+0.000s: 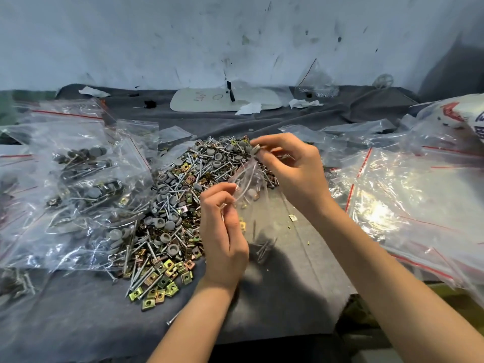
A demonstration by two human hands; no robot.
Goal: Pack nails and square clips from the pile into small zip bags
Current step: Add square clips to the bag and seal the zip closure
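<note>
Left hand (222,231) pinches near lip of small zip bag (252,197), keeping mouth open above counter (78,323). Right hand (290,166) pinches nails (256,150) at far lip, probably to drop in. Pile (170,205) just left, within reach.

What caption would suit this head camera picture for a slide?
Left hand holds a small zip bag open; right hand holds nails over it, beside the pile.

With forearms extended forward, the left hand (222,231) and the right hand (290,169) each pinch with curled fingers.
</note>
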